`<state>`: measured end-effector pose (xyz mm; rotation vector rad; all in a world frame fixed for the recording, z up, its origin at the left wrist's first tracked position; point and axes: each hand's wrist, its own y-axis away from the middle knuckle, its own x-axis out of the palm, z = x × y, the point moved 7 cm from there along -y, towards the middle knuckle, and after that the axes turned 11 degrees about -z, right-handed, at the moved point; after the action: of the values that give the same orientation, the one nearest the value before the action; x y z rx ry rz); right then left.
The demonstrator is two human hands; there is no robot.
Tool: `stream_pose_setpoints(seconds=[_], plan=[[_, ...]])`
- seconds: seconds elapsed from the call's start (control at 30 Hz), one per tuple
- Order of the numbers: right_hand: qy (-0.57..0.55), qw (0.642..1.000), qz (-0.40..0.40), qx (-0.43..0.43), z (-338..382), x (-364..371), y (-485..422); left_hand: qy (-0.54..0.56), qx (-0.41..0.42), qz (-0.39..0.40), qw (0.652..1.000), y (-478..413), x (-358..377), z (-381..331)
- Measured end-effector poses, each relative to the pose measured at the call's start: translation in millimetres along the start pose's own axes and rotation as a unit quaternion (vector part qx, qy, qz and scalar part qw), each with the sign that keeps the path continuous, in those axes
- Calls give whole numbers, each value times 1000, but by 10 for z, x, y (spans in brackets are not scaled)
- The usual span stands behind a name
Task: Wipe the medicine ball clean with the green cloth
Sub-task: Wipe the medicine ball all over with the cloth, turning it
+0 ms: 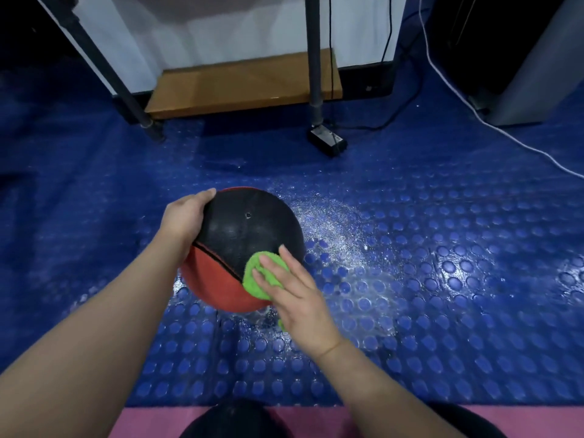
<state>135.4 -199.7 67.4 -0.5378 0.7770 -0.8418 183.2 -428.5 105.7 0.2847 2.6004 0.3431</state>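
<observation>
The round, pebbled black-and-red medicine ball [241, 245] sits on the studded blue floor mat [410, 295] — left hand [185, 216] cupping its side, right hand [294, 289] pressing the fuzzy green cloth [257, 278] flat with straight fingers

Medicine ball [240, 235] black on its upper part with a red-orange panel below and a thin red seam line, bright green cloth [257, 275], deep blue floor [442, 279] patterned with raised round studs, pink mat [151, 422], tan wooden shelf [243, 85], white cable [493, 124], black cable [401, 109]
</observation>
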Motion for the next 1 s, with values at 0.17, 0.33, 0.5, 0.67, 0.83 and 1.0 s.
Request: stream_pose_setpoints(seconds=[0.17, 0.33, 0.5, 0.67, 0.83, 1.0], plan=[[84, 974, 207, -25, -400, -244, 407, -41, 16, -2, 999, -48, 21, -80], [148, 937, 231, 217, -919, -1079, 223, -163, 63, -22, 984, -47, 42, -217], [130, 913, 55, 382, -896, -1596, -222, -275, 135, -11, 952, 281, 277, -379], [-25, 849, -82, 522, -808, -1611, -235, -359, 296, 53, 883, 840, 621, -562], [-104, 820, -108, 553, -704, -1574, -230, -292, 243, 24, 925, 1210, 306, -148], [-123, 788, -119, 591, -821, -1443, -104, 194, -170, 112, 960, 1399, 250, 923]])
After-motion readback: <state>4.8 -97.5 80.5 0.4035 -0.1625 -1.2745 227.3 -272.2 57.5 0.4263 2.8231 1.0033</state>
